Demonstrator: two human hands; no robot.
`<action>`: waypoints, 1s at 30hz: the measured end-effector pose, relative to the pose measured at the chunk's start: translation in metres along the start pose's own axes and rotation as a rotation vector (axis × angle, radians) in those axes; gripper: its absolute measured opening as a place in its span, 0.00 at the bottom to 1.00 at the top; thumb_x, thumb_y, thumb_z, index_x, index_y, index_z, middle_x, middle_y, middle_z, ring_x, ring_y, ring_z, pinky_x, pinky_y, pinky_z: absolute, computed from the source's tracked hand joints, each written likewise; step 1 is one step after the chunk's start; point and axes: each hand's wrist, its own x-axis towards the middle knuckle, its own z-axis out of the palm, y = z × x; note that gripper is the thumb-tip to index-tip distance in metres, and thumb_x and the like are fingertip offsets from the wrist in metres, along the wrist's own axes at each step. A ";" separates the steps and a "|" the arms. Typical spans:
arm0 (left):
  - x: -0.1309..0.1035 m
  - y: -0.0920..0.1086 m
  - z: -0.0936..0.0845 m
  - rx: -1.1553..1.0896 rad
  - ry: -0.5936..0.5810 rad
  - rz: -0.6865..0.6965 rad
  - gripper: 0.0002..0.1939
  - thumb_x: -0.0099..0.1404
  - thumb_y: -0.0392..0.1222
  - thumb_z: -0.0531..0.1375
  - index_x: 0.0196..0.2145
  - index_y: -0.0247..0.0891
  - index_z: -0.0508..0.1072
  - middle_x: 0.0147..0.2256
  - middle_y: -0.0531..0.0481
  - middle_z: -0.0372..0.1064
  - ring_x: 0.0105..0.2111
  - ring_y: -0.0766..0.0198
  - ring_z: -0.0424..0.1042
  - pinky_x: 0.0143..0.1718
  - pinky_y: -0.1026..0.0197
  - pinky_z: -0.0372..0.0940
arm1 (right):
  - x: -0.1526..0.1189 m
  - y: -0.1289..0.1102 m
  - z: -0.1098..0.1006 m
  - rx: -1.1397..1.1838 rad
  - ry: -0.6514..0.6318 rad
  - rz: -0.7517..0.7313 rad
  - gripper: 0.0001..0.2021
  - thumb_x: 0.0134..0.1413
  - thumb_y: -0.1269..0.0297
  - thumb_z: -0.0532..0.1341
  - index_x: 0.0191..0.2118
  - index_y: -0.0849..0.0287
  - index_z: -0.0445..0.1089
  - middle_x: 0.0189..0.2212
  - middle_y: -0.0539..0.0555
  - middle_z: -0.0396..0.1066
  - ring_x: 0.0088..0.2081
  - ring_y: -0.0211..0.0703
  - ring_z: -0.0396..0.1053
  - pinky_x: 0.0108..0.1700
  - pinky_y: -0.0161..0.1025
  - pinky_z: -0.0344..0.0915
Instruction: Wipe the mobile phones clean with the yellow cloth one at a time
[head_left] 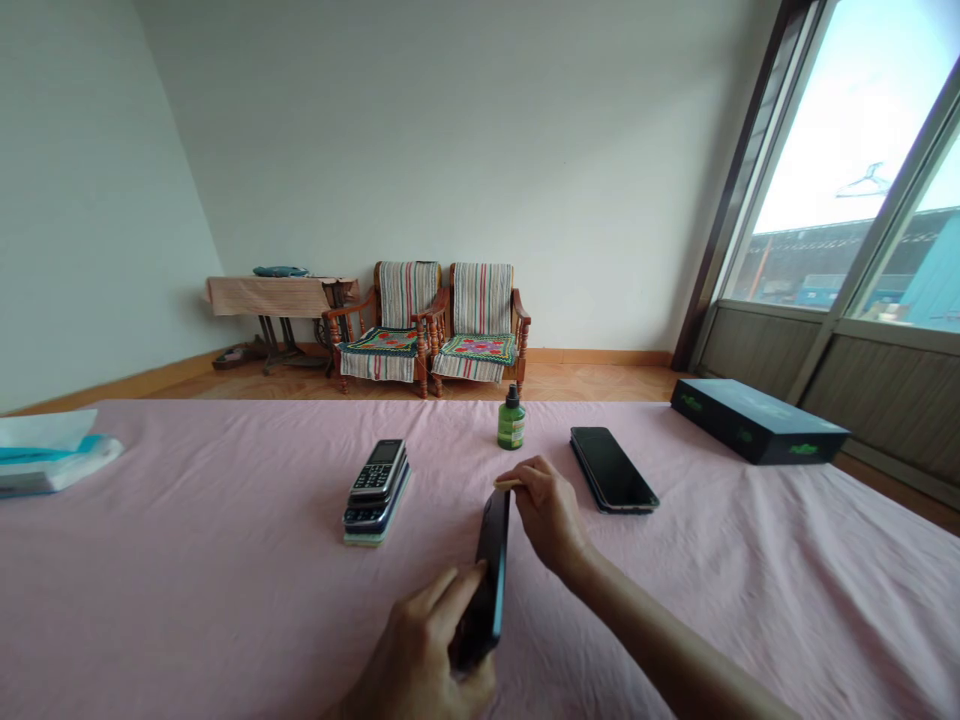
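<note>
My left hand (431,640) is closed around a dark smartphone (491,570), which it holds up on edge above the pink cloth. At the phone's far end, my right hand (544,505) pinches a small pale stick (508,484), its tip at the phone's top edge. To the left lies a stack of keypad phones (377,480). On the right is a stack of smartphones (613,470) with a black screen on top. Beyond my right hand a green bottle (511,422) with a black cap stands upright.
A pink cloth (225,600) covers the surface. At the far right lies a black box (757,418); a white and blue packet (56,455) is at the left edge. Two wooden chairs (480,310) and a small covered table (277,297) stand by the wall.
</note>
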 end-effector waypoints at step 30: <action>0.014 -0.038 -0.002 -0.629 0.042 -0.576 0.24 0.58 0.63 0.57 0.26 0.37 0.63 0.15 0.60 0.58 0.12 0.71 0.61 0.09 0.74 0.51 | -0.077 0.014 -0.033 0.015 -0.108 0.151 0.16 0.48 0.81 0.52 0.30 0.59 0.75 0.28 0.53 0.70 0.31 0.39 0.71 0.32 0.34 0.65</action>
